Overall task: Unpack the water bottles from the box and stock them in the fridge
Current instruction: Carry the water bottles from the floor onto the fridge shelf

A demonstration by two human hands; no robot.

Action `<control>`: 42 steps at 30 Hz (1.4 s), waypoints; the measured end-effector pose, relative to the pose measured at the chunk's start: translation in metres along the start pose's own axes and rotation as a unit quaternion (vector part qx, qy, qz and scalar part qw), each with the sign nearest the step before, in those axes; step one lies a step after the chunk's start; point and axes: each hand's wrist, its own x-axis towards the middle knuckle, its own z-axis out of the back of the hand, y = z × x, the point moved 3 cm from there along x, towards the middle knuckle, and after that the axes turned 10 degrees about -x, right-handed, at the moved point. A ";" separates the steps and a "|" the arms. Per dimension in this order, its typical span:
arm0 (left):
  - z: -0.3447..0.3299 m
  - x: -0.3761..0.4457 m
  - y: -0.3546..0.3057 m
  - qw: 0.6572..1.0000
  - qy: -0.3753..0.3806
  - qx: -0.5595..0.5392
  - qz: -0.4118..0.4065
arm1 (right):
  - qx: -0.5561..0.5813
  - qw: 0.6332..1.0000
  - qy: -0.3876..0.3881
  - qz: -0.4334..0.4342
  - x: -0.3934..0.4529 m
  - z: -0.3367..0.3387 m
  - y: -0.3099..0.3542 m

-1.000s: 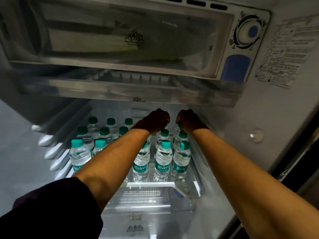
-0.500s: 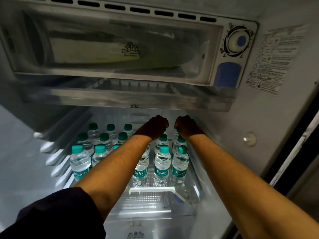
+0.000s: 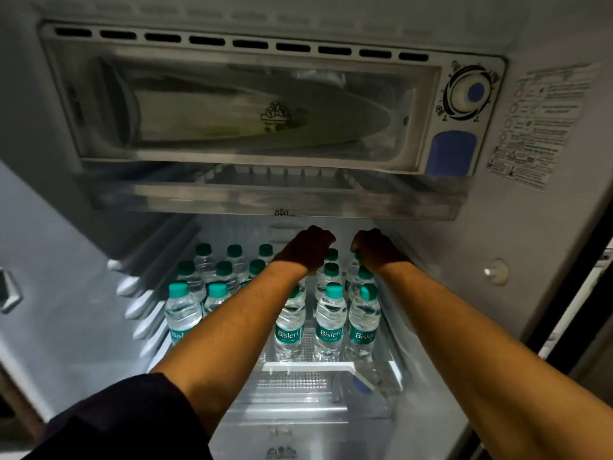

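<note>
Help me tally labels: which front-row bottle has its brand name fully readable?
The middle bottle of the three at the front right. Its label is unobstructed, while its left neighbour sits against the forearm and its right neighbour shows a cut-off name.

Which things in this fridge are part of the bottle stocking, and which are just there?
Part of the job:
- water bottles on the shelf
- left hand and right hand, reaching over the back rows

Just there:
- freezer compartment
- temperature dial
- clear tray
- instruction sticker

We see: temp dial [image 3: 467,93] top right | blue panel [image 3: 451,153] below it | instr. label [image 3: 538,125] on right wall
</note>
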 end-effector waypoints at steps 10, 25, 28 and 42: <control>0.017 -0.045 0.008 0.998 -0.047 0.043 0.029 | -0.087 0.996 -0.004 -0.004 -0.022 0.015 0.015; 0.024 -0.181 0.005 0.969 -0.165 0.171 0.061 | -0.071 0.989 -0.130 -0.003 -0.148 0.018 0.076; 0.015 -0.212 0.010 0.970 -0.167 0.157 0.083 | -0.060 0.985 -0.157 0.036 -0.177 0.007 0.088; -0.036 -0.388 0.046 0.950 -0.214 0.123 0.193 | -0.025 0.974 -0.117 0.191 -0.279 -0.100 0.171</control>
